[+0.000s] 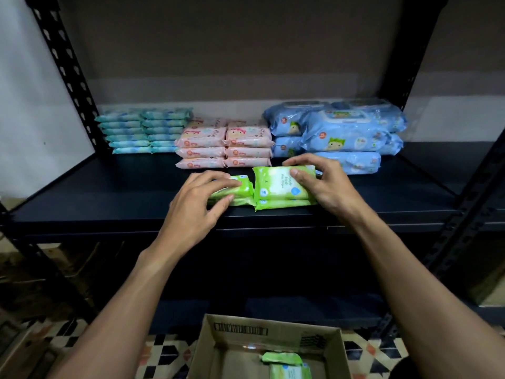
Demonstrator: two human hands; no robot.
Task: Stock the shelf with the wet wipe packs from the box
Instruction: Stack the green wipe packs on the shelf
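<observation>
Two short stacks of green wet wipe packs rest side by side near the front of the dark shelf (109, 198). My left hand (196, 203) grips the left green stack (240, 191), fingers over its top and thumb on its front. My right hand (325, 184) holds the right green stack (276, 190), thumb on the top pack, fingers curled behind it. On the floor below stands an open cardboard box (218, 348) with two more green packs (287, 365) inside.
Teal packs (142, 131) are stacked at the shelf's back left, pink packs (224, 146) in the middle, large blue packs (341, 132) at the right. Black perforated uprights (65, 75) frame the shelf. Patterned floor tiles surround the box.
</observation>
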